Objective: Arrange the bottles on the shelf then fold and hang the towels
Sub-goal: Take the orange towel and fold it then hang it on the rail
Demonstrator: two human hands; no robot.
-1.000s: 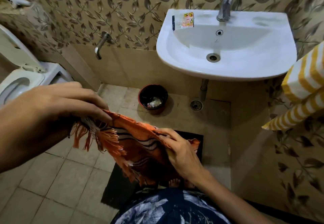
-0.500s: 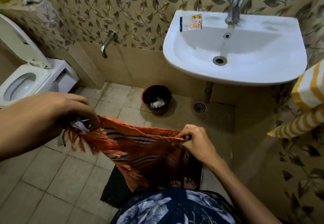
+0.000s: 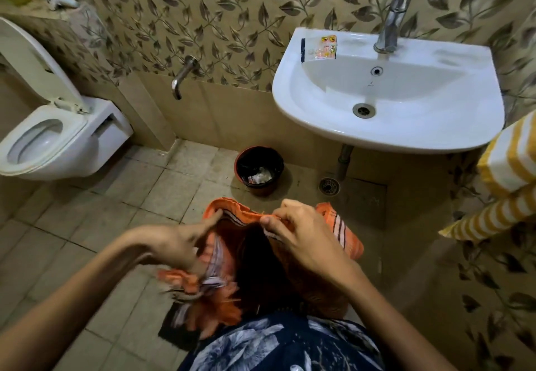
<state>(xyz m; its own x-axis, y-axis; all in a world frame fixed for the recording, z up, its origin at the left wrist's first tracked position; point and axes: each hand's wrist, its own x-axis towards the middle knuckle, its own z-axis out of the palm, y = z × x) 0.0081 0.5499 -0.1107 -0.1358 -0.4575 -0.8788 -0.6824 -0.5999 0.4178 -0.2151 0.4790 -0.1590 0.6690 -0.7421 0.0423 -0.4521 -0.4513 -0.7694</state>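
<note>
1. Our left hand [image 3: 177,243] grips the orange striped towel [image 3: 293,254], fingers curled into its upper left fold.
2. Our right hand [image 3: 301,234] pinches the top edge; the towel hangs doubled before our body, above the floor.
3. Beyond stand a dark bin [image 3: 259,169], the sink [image 3: 406,126] and the toilet [image 3: 58,141]; a yellow striped towel [image 3: 504,176] hangs at right.

Both forearms reach forward and inward, hands close together: left hand [image 3: 185,243] palm down with index finger extended and other fingers curled, right hand [image 3: 301,234] pinching thumb against fingertips.
</note>
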